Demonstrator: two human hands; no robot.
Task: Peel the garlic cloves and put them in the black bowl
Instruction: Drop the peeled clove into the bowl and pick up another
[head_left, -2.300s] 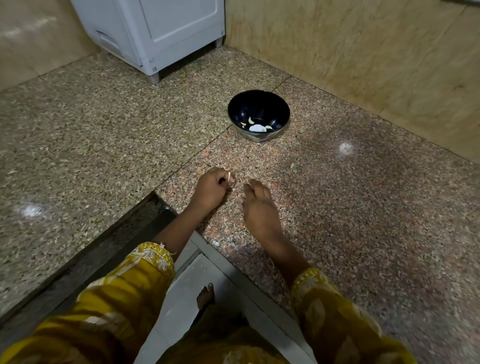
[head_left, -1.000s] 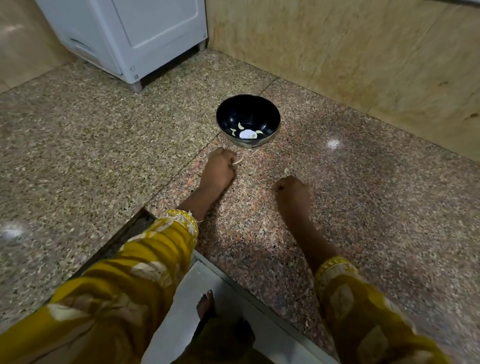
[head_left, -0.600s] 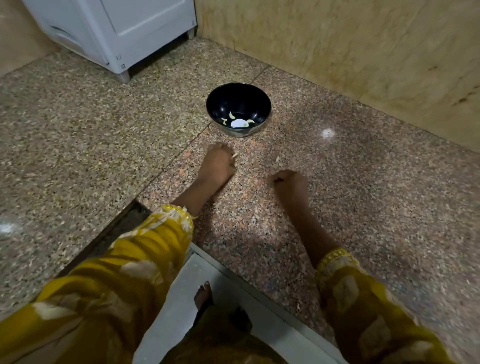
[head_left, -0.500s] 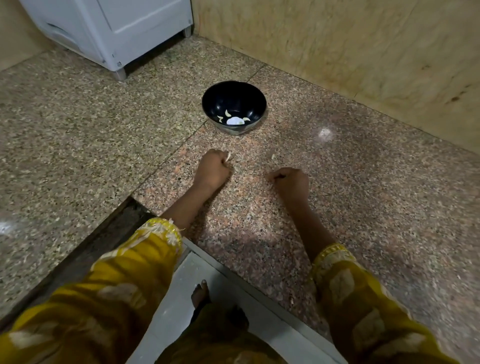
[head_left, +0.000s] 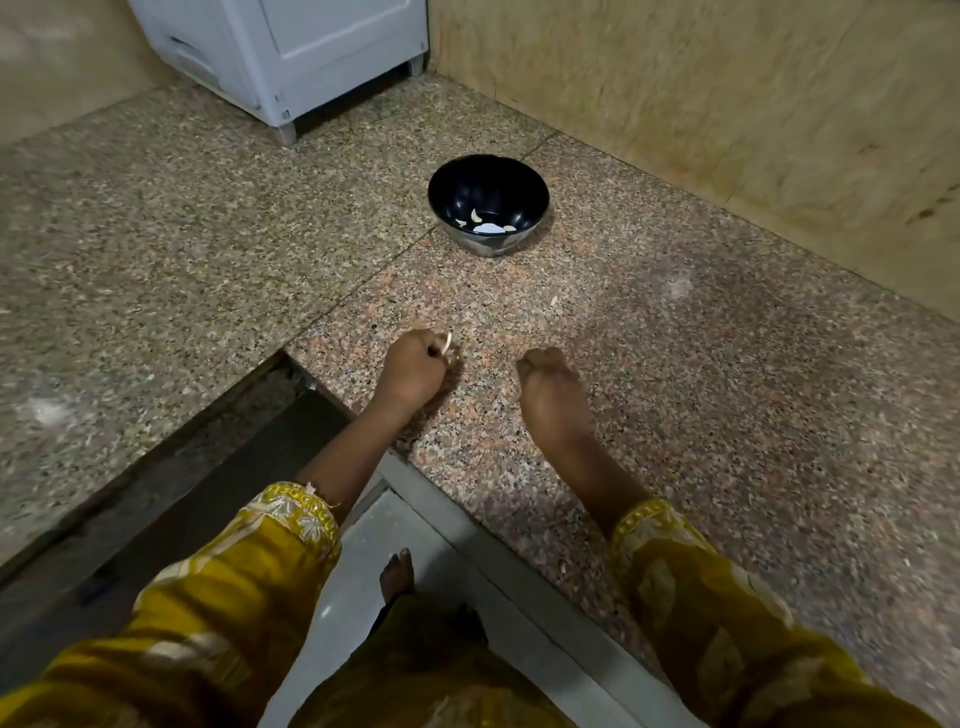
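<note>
The black bowl (head_left: 488, 179) stands on the granite counter (head_left: 675, 389) and holds a few pale peeled garlic cloves (head_left: 477, 214) at its bottom. My left hand (head_left: 413, 371) hovers short of the bowl, fingers curled, pinching a pale garlic clove (head_left: 448, 342) that sticks out at the fingertips. My right hand (head_left: 550, 395) lies beside it to the right, fingers together and bent down toward the counter; nothing shows in it.
A small pale scrap of skin (head_left: 553, 300) lies on the counter between my hands and the bowl. A white appliance (head_left: 291, 47) stands at the back left, a tan wall (head_left: 727, 104) runs behind. The counter's edge drops off near my sleeves.
Both hands have drawn back from the bowl toward me. My right hand has loosened from a fist. The left hand still pinches the clove.
</note>
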